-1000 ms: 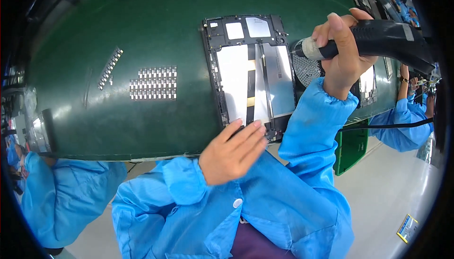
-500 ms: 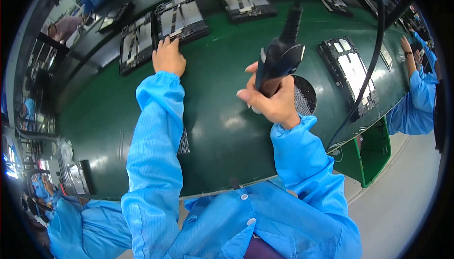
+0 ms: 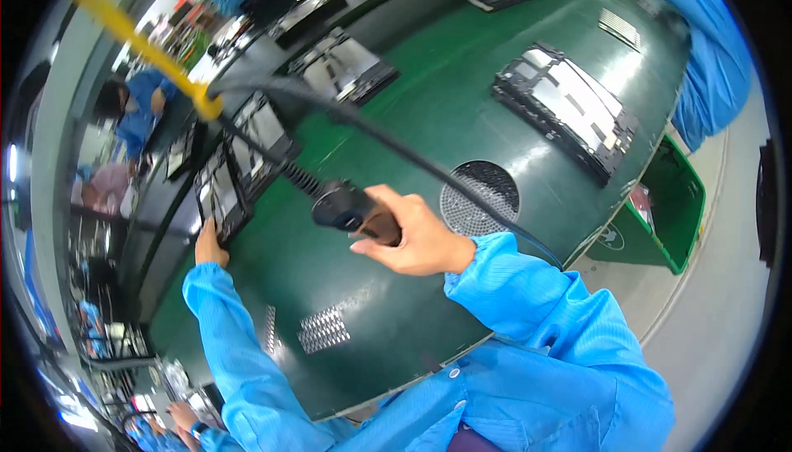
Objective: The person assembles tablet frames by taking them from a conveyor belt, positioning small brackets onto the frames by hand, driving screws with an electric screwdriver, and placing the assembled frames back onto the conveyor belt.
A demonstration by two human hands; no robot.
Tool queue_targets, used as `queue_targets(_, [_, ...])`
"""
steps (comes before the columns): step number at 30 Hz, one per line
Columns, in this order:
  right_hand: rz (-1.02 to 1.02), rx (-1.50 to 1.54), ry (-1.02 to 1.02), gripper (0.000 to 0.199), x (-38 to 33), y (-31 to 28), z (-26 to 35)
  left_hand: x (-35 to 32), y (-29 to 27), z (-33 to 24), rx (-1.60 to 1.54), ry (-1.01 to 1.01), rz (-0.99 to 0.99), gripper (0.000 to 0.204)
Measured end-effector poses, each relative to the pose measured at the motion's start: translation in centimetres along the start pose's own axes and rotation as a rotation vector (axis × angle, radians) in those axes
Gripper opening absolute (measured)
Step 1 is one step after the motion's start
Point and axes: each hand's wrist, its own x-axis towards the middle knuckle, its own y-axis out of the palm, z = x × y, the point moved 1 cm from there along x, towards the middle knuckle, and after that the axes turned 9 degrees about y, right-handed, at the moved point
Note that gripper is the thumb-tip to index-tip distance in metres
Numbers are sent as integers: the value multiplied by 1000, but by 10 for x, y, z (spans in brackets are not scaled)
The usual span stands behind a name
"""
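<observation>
My right hand (image 3: 417, 236) is wrapped round a black corded power tool (image 3: 346, 207), which looks like an electric screwdriver. It hangs over the middle of the green table, its tip hidden. At the left, my left hand (image 3: 211, 247) grips the near end of a flat black-framed electronic unit (image 3: 218, 188) with silver-grey plates. A second such unit (image 3: 257, 140) lies beside it, touching or nearly so. Right of my right hand is a round dish (image 3: 448, 211) of small metal pieces. Nearer me lie a small silver gridded sheet (image 3: 324, 330) and a narrow strip (image 3: 271, 330).
More framed units lie farther back (image 3: 345, 66) and at the right (image 3: 569, 105). A yellow hook (image 3: 148, 48) carries the tool's cable, and a black cable (image 3: 396, 145) crosses the table. A green bin (image 3: 672, 204) stands off the right edge. Co-workers (image 3: 705, 48) sit around.
My view has swung to the right. My right hand has brought the tool left and lower. My left hand has gone from between the two left units to the near end of the leftmost one.
</observation>
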Motion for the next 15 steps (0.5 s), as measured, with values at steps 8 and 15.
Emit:
queue_targets(8, [-139,-47,-289,41,4,2,-2,6,4,-4,129,-29,-94,69])
queue_targets(15, [-130,-67,-319,50,2,-2,0,26,0,-17,180,-160,-145,53])
